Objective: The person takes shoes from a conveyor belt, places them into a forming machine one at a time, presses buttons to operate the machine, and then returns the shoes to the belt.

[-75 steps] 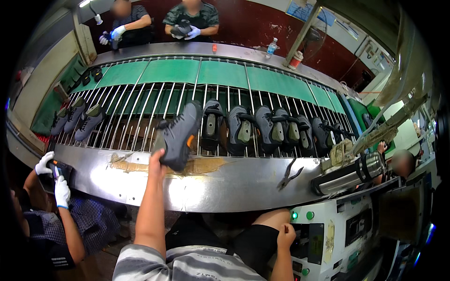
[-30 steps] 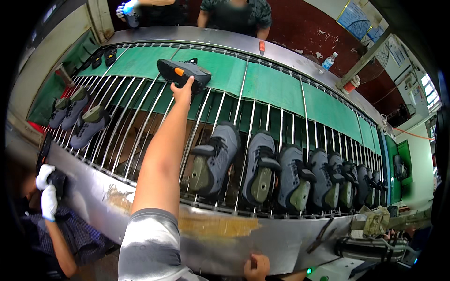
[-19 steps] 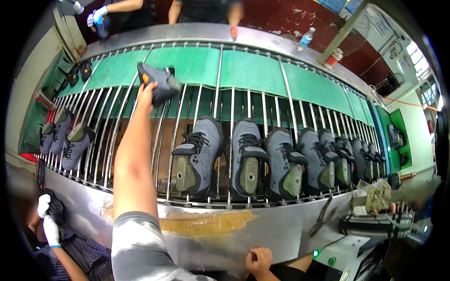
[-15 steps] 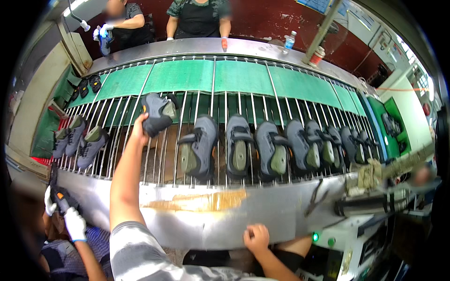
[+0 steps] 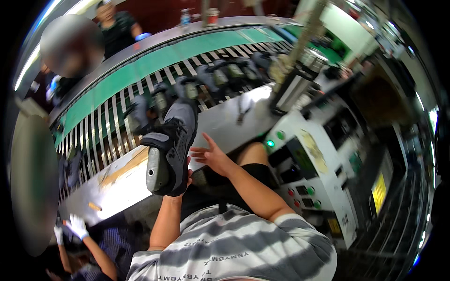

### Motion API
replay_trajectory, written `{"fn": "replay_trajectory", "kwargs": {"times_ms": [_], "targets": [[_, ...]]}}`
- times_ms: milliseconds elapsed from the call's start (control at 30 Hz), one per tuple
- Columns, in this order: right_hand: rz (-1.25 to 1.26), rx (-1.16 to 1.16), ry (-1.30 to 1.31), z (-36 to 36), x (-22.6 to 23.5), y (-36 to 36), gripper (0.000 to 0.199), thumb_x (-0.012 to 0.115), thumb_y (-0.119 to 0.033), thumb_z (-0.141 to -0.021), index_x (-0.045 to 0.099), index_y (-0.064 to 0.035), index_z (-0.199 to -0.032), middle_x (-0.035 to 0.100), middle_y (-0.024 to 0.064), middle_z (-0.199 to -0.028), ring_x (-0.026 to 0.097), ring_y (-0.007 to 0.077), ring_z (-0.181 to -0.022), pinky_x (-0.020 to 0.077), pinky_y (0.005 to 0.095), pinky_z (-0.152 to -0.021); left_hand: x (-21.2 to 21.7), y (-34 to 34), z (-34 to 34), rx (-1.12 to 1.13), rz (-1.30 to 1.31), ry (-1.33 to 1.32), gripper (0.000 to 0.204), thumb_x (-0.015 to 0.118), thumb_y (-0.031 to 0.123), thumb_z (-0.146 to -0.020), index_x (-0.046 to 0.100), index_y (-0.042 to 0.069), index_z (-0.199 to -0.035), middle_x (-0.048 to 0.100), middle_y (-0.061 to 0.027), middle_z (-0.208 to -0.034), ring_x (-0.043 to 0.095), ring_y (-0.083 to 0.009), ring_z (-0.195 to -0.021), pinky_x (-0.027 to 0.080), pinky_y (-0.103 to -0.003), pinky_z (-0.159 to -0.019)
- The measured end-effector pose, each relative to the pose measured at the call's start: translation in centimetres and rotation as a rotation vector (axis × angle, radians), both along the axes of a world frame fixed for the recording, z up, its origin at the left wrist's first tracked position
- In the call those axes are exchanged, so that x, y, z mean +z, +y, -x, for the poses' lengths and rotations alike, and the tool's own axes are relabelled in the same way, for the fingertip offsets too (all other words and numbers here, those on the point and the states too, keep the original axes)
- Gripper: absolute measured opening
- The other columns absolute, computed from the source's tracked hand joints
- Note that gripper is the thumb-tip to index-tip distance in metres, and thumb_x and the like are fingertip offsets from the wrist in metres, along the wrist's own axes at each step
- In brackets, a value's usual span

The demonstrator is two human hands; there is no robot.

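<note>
A dark grey shoe (image 5: 180,119) with a black strap is held up in front of my body, its toe pointing away from me. Inside it sits a pale grey-green shoe last (image 5: 155,171), a small hole showing at its heel end. My left hand (image 5: 187,175) grips the shoe from below and behind, most of its fingers hidden by it. Just right of the shoe, my right hand (image 5: 212,155) is open with spread fingers and holds nothing. Whether its fingertips touch the shoe I cannot tell.
Beyond a metal ledge (image 5: 225,124), a rod conveyor (image 5: 115,122) carries several similar shoes, backed by a green mat (image 5: 140,68). A control panel (image 5: 300,185) stands at right. White-gloved hands (image 5: 77,227) of a co-worker are at lower left; another person (image 5: 119,30) stands across.
My left hand has brought the shoe from over the conveyor back toward my body. My right hand has opened from a closed pose and come near it. The view has turned right.
</note>
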State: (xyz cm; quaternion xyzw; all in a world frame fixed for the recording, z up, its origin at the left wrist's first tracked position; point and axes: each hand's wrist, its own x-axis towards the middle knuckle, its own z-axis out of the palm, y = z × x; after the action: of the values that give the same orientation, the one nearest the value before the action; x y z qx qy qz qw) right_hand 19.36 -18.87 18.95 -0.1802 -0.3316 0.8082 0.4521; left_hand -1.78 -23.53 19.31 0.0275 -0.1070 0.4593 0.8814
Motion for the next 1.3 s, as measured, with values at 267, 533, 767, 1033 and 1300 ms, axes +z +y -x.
{"fn": "replay_trajectory", "kwargs": {"times_ms": [267, 533, 767, 1033, 1300], "targets": [[0.063, -0.708, 0.473, -15.3, 5.5, -4.5, 0.056, 0.046, -0.046, -0.095, 0.053, -0.0027, -0.129, 0.06, 0.014, -0.126, 0.057, 0.0285, -0.116, 0.0412, 0.0413, -0.105, 4.6, 7.9, -12.8, -0.04, -0.905, 1.69, 0.031, 0.062, 0.023, -0.092, 0.071, -0.005, -0.081, 0.066, -0.0054, -0.064, 0.062, -0.0122, -0.065, 0.048, -0.026, -0.063], [0.169, -1.772, -0.602, -39.8, 11.3, -10.3, 0.069, 0.07, -0.029, -0.077, 0.047, -0.0102, -0.139, 0.054, 0.0141, -0.132, 0.055, 0.0293, -0.116, 0.0432, 0.0366, -0.098, -10.6, 9.7, -8.7, 0.406, -0.491, 1.811, 0.026, 0.062, 0.017, -0.092, 0.066, -0.004, -0.076, 0.058, -0.0023, -0.058, 0.052, -0.0094, -0.053, 0.041, -0.026, -0.051], [0.544, -1.668, -1.755, -55.1, 17.8, -2.8, 0.102, 0.08, -0.036, -0.062, 0.034, -0.008, -0.149, 0.045, 0.0203, -0.143, 0.051, 0.0343, -0.124, 0.0428, 0.0402, -0.1, -13.3, 10.0, -7.4, 0.474, -0.305, 1.75, 0.023, 0.061, 0.013, -0.092, 0.064, -0.003, -0.076, 0.056, -0.0007, -0.057, 0.05, -0.0064, -0.052, 0.039, -0.022, -0.051], [0.925, -1.161, -2.172, -61.5, 11.3, 4.1, 0.1, 0.071, -0.054, -0.063, 0.037, -0.0113, -0.147, 0.046, 0.0189, -0.143, 0.046, 0.0355, -0.131, 0.0376, 0.0388, -0.108, -13.4, 9.6, -7.2, 0.502, -0.309, 1.823, 0.021, 0.064, 0.013, -0.089, 0.066, -0.004, -0.075, 0.058, -0.002, -0.056, 0.051, -0.0074, -0.051, 0.039, -0.023, -0.05], [1.01, -1.123, -2.157, -57.4, 11.6, 3.8, 0.091, 0.059, -0.06, -0.075, 0.03, -0.0181, -0.15, 0.042, 0.0241, -0.144, 0.043, 0.0415, -0.131, 0.0366, 0.0486, -0.107, -13.5, 9.3, -7.2, 0.54, -0.352, 1.803, 0.021, 0.064, 0.013, -0.088, 0.065, -0.004, -0.075, 0.058, -0.0016, -0.057, 0.05, -0.0074, -0.051, 0.04, -0.023, -0.05]]}}
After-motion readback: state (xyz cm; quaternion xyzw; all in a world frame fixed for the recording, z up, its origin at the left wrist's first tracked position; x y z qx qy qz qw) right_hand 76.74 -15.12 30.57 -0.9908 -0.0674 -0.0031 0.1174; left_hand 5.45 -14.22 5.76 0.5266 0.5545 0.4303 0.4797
